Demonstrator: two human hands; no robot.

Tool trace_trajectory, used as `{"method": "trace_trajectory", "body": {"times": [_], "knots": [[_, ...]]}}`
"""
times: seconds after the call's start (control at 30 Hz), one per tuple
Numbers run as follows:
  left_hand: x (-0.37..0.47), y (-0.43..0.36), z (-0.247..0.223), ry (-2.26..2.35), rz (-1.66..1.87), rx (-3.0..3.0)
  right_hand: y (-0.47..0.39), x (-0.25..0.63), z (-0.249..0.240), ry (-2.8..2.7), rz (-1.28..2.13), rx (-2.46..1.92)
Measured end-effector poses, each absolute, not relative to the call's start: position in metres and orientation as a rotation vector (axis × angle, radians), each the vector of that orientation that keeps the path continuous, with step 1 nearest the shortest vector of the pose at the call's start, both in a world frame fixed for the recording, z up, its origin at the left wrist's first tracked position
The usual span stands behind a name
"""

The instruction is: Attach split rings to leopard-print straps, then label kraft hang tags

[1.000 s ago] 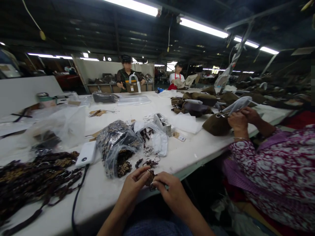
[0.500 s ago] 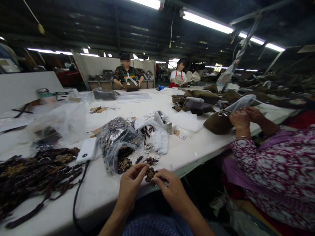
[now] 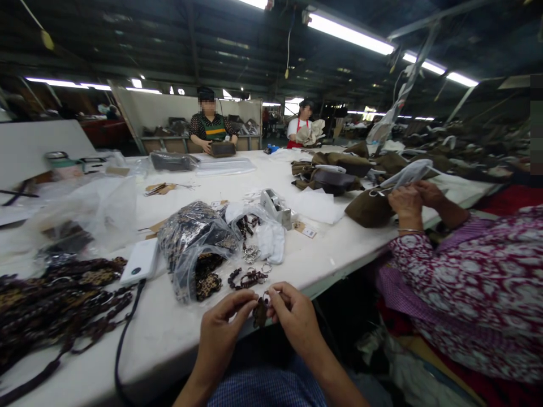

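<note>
Just off the table's front edge, my left hand (image 3: 224, 323) pinches a small dark flower-shaped charm (image 3: 259, 314) between thumb and fingertips. My right hand (image 3: 294, 316) is closed on the metal key ring (image 3: 266, 296) at the charm's top. The fingertips of both hands nearly meet and partly cover the ring. Beyond them on the table lie a dark braided strap piece (image 3: 246, 278) and several loose metal rings (image 3: 251, 254). An open clear plastic bag (image 3: 197, 234) behind my left hand holds leopard-print charms (image 3: 207, 285). Beside it sits a white bag (image 3: 271, 243).
A white power bank (image 3: 139, 262) with a black cable (image 3: 123, 333) lies left, by a heap of braided straps (image 3: 55, 305). A tape dispenser (image 3: 275, 210) stands mid-table. At right, a co-worker's hands (image 3: 409, 200) hold a brown bag (image 3: 369, 211). Two people stand across the table.
The charm has turned and hangs more edge-on. My right hand has moved up from the charm's lower side to the ring at its top. The view has shifted slightly to the right.
</note>
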State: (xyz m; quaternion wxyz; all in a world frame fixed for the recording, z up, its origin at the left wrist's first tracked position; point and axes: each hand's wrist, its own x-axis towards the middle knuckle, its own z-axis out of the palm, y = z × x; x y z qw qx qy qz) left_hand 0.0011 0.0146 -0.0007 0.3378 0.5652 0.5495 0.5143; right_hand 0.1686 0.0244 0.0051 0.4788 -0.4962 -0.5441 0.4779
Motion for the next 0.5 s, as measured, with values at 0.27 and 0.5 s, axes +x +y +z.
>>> {"method": "trace_trajectory", "body": {"times": [0.27, 0.5], "knots": [[0.0044, 0.013, 0.0013, 1.361, 1.351, 1.596, 0.0219, 0.1704, 0.0123, -1.396, 1.123, -1.264], [-0.0004, 0.0107, -0.0001, 1.274, 1.344, 1.784, 0.024, 0.1757, 0.0076, -1.39, 1.331, -1.218]]}}
